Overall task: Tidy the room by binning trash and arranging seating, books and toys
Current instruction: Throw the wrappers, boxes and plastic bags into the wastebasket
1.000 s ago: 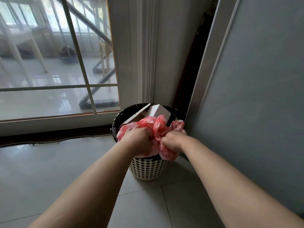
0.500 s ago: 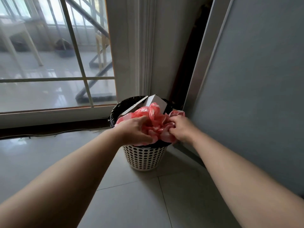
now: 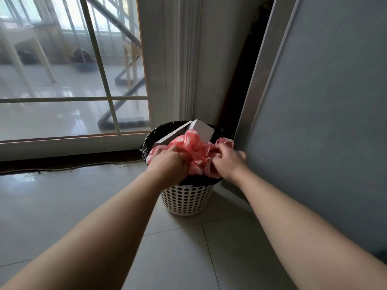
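A second ago I had the pink plastic bag point(image 3: 195, 152) bunched up over the front rim of the bin point(image 3: 186, 198), with a good fold of it hanging down outside over the white perforated wall. Now it sits lower, just above the centre of the frame. Most of it is inside the black liner point(image 3: 149, 139), and only a little still laps over the near edge. My left hand point(image 3: 167, 162) has sunk with it, fingers curled down into the plastic so that only the back of the hand shows. My right hand point(image 3: 228, 162) has its fingers hooked into the folds at the bag's right side, thumb out towards the grey panel point(image 3: 318, 122) that fills the right of the frame. So I judge the binning step nearly done (the bag looks springy and may puff back up once I let go). The seating, books and toys are nowhere in view.

By count:
- One bin with one liner.
- One pink bag, as far as I can tell from the crumpled mass.
- One white box point(image 3: 202, 130) sticking up behind the bag.
- One flat grey sheet point(image 3: 172, 136) leaning to the left of the box.
- Two hands, both holding the bag.

The window point(image 3: 69, 70) takes the upper left of the frame.
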A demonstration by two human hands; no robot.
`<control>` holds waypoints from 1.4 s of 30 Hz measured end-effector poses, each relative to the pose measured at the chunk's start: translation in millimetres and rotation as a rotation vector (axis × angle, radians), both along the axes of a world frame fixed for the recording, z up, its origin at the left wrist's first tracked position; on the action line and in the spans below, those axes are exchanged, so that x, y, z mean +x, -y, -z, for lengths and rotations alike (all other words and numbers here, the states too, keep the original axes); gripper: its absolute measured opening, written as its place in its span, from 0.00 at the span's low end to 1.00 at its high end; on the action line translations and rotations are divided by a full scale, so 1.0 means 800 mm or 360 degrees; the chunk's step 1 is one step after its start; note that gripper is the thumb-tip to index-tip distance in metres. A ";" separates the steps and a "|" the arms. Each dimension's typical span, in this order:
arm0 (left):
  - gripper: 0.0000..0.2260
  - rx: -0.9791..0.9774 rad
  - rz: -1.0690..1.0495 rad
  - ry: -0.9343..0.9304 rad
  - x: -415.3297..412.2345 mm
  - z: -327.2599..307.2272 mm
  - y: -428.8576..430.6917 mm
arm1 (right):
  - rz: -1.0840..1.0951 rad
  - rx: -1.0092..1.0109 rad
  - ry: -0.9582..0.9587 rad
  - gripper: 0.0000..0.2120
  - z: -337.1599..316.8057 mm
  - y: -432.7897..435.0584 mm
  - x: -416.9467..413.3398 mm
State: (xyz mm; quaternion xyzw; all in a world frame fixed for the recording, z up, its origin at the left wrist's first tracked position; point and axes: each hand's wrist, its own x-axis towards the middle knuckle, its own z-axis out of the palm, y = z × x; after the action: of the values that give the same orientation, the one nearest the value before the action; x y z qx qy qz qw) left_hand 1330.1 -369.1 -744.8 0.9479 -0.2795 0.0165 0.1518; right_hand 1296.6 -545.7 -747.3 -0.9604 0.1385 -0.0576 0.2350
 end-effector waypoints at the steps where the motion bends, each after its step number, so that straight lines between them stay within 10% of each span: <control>1: 0.14 -0.0322 -0.0050 -0.0010 -0.003 -0.003 -0.008 | 0.0146 0.0081 0.0218 0.15 -0.001 0.005 -0.003; 4: 0.16 -0.1030 -0.0472 0.0044 -0.008 -0.013 -0.030 | 0.0563 0.0331 0.0358 0.15 -0.009 0.011 -0.013; 9: 0.21 -0.1061 -0.1331 -0.0570 -0.014 -0.011 -0.037 | 0.0553 0.0767 -0.0033 0.17 -0.004 -0.003 -0.006; 16: 0.07 -0.1547 -0.1245 -0.0845 0.010 0.004 -0.052 | 0.0422 0.0530 -0.0070 0.16 -0.019 -0.035 0.015; 28: 0.13 -0.1628 -0.1279 -0.0624 0.064 0.013 -0.112 | 0.0113 0.0503 -0.0204 0.17 -0.010 -0.120 0.069; 34: 0.25 -0.1992 -0.1683 -0.0500 0.039 0.035 -0.064 | 0.0409 0.0798 0.0228 0.20 0.022 -0.090 0.059; 42: 0.23 -0.2184 -0.1958 -0.1046 -0.004 0.071 -0.006 | 0.0628 0.0978 0.0087 0.19 0.066 -0.055 0.031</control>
State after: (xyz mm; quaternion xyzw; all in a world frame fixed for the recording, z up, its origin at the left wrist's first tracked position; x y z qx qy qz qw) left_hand 1326.7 -364.3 -801.7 0.5914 0.3903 -0.0132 0.7055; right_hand 1321.6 -502.0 -800.2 -0.7978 0.3257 -0.0832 0.5006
